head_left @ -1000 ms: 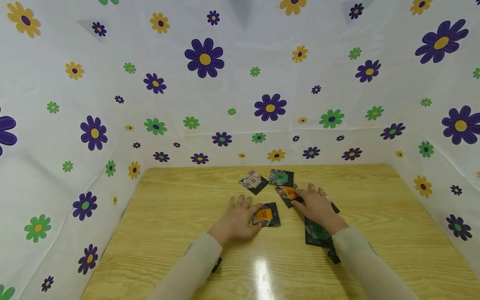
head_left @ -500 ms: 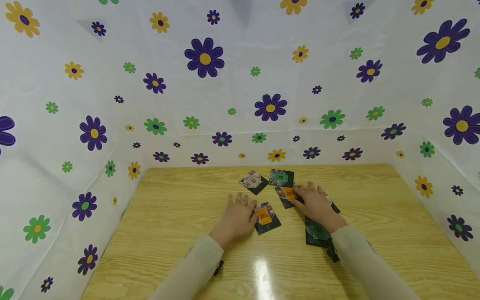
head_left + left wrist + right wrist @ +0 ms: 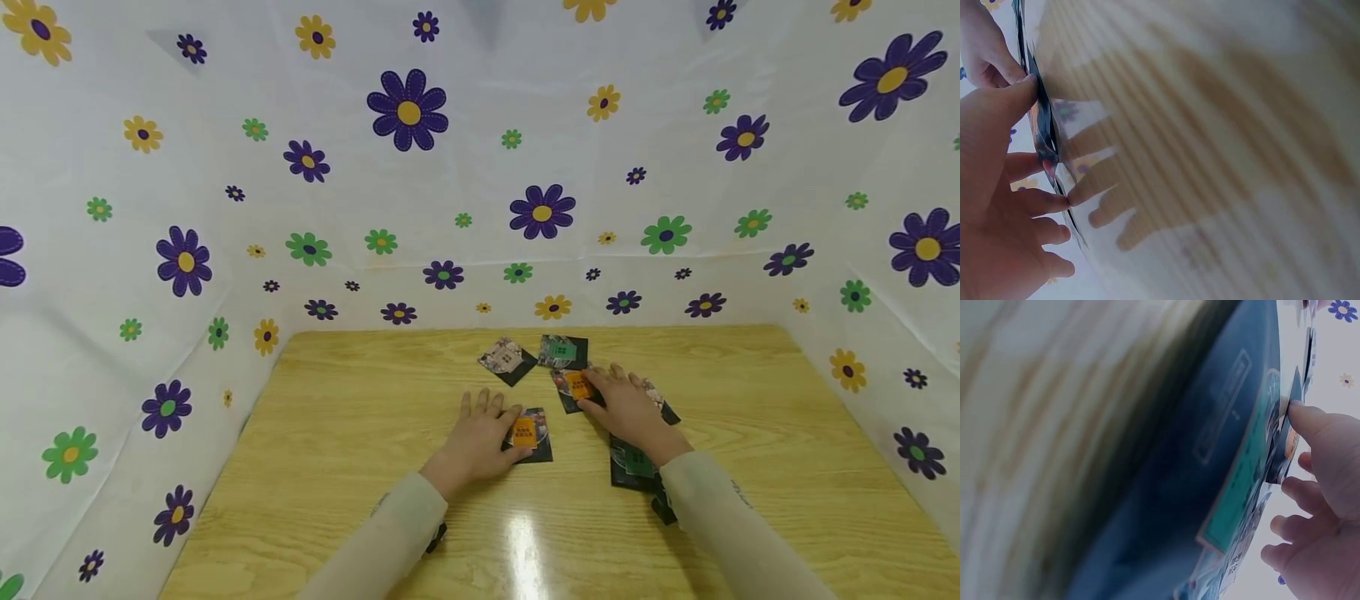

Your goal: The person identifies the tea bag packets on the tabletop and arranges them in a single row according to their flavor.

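My left hand [image 3: 472,442] holds a flat dark sachet with an orange label [image 3: 531,435] by its left part, thumb at the near side and index finger at the far side; the remaining fingers are spread. In the left wrist view, this sachet [image 3: 1046,134] appears edge-on between thumb and fingers. Farther right, my right hand [image 3: 628,408] has thumb and index finger on a second orange-labelled sachet [image 3: 567,392]. The right wrist view shows that sachet [image 3: 1285,447] at the thumb tip, with a green-labelled sachet [image 3: 1235,481] close to the camera.
A pale-labelled sachet [image 3: 504,360] and a green-labelled one [image 3: 562,350] lie behind the hands. Another green-labelled sachet [image 3: 632,467] lies under the right wrist, and a pale one [image 3: 663,404] shows beyond the right hand. Flowered cloth [image 3: 480,167] encloses the wooden table [image 3: 360,417].
The left sachet turned askew half a second ago and now lies nearly square, slightly farther left. My left thumb has come back into view on its near side. The right hand has hardly moved.
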Demonstrator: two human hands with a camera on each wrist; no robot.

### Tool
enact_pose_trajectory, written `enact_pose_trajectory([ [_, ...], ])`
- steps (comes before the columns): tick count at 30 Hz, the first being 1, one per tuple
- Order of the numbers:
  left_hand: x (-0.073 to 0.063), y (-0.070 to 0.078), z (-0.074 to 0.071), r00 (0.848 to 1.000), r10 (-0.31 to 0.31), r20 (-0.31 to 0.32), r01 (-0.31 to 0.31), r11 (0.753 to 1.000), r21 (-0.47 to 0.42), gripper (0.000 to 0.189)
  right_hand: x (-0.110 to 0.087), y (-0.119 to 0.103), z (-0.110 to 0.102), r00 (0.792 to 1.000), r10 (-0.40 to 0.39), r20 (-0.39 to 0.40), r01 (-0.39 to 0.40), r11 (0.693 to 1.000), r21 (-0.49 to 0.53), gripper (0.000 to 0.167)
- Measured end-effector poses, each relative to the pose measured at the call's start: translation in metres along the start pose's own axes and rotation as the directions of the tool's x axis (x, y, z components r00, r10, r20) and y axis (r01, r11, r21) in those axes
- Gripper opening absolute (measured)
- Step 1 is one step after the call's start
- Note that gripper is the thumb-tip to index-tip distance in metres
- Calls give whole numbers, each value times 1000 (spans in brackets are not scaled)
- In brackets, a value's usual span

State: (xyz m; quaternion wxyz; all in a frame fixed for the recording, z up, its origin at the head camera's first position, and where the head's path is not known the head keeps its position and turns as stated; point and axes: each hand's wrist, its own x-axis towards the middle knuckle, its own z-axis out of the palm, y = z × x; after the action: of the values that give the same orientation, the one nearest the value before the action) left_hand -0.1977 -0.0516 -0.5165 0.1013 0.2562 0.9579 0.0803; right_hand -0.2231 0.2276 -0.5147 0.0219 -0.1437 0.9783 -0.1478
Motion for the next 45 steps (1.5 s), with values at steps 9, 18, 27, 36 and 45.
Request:
enact_pose_trajectory([
  [9, -17, -29, -1, 1000, -7, -12, 7, 1000, -28, 74, -1, -4, -2, 999, 4, 47, -4, 1000, 2, 62],
  [18, -41, -57, -5, 999, -38, -20, 37, 998, -53, 72, -8, -13, 0, 1000, -15, 22, 16, 999, -44, 63],
  [27, -59, -81, -6, 997, -70, -25, 69, 997, -46, 71, -10, -23, 6, 999, -52, -13, 53, 997, 61, 59],
  [36, -74, -98, -8, 995, -96, -12, 95, 994, -54, 70, -12, -36, 10, 993, -119, 11, 118, 991, 63, 59],
  [45, -85, -113, -12, 994, -112, -1, 112, 990, -81, 70, -13, -56, 14, 985, -170, 30, 170, 985, 2, 57],
])
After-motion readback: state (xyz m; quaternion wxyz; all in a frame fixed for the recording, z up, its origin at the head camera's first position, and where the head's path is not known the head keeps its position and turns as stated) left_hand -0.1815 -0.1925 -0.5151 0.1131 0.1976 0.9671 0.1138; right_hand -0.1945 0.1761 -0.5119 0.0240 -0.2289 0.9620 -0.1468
